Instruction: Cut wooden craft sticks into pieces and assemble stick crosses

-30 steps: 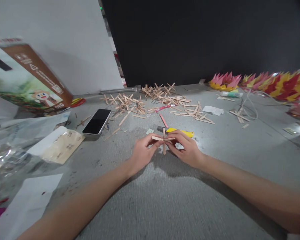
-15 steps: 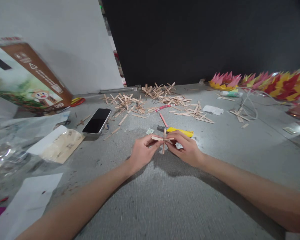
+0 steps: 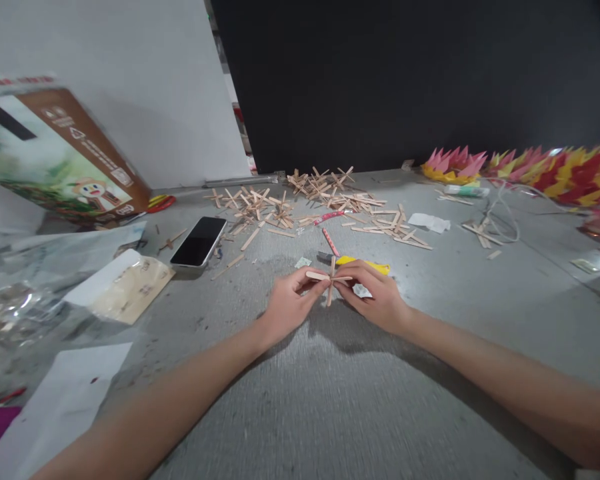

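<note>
A small cross of wooden craft sticks (image 3: 333,265) is held up between my two hands, over the grey table. My left hand (image 3: 291,300) pinches its left arm between thumb and fingers. On the other side, my right hand (image 3: 377,298) grips the right arm the same way. Just behind the cross lies a yellow utility knife (image 3: 365,264), partly hidden by my right hand. A red patterned strip (image 3: 329,241) lies beyond the knife.
Piles of craft sticks and stick crosses (image 3: 260,207) spread along the back. A phone (image 3: 199,241), plastic packet (image 3: 135,287) and paper (image 3: 65,400) lie left, below a printed box (image 3: 80,160). Paper petal crowns (image 3: 455,165), a glue tube (image 3: 463,191) and a white cord (image 3: 500,207) are right.
The whole view has shifted slightly, so everything sits a little further right. Both hands keep their hold on the craft-stick cross, with almost no change in pose.
</note>
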The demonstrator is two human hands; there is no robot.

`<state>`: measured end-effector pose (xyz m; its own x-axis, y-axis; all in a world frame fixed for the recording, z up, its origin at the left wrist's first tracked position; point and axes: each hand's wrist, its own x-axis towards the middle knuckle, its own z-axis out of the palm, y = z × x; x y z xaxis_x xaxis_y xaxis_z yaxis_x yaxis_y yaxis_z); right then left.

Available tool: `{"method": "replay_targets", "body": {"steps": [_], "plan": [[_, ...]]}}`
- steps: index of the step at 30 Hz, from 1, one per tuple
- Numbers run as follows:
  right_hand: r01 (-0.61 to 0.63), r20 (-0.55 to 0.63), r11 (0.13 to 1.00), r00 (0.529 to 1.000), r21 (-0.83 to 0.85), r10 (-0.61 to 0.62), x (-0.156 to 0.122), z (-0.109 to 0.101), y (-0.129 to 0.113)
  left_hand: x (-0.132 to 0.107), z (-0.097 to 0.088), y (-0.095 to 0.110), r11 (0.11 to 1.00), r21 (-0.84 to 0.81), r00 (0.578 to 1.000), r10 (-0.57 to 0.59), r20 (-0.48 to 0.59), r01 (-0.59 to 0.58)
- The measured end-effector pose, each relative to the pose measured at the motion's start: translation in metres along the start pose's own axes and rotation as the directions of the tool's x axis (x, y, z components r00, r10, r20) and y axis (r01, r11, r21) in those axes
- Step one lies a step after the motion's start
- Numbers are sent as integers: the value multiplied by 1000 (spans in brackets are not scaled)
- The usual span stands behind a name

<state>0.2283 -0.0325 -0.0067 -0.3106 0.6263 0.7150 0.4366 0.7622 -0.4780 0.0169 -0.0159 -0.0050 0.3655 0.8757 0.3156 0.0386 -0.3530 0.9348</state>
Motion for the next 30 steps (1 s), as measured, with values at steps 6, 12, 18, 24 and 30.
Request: {"method": "replay_targets", "body": {"steps": [6, 12, 18, 24, 30], "plan": [[-18, -20, 1000, 1000, 24, 19, 1, 0, 0, 1, -2, 6, 1000, 8, 1000, -24, 0, 24], [-3, -58, 1000, 998, -9, 2, -2, 1, -2, 5, -3, 2, 990, 101, 994, 98, -45, -93], [-105, -107, 992, 989, -68, 97, -2, 5, -4, -6, 1, 8, 928, 324, 981, 195, 5, -186], [-106, -105, 993, 989, -56, 100, -1, 8, -5, -13, 9, 19, 905, 391, 983, 122, 140, -168], [-39, 43, 999, 998, 1, 39, -1, 5, -8, -3, 10, 6, 988, 108, 994, -102, -35, 106]]}}
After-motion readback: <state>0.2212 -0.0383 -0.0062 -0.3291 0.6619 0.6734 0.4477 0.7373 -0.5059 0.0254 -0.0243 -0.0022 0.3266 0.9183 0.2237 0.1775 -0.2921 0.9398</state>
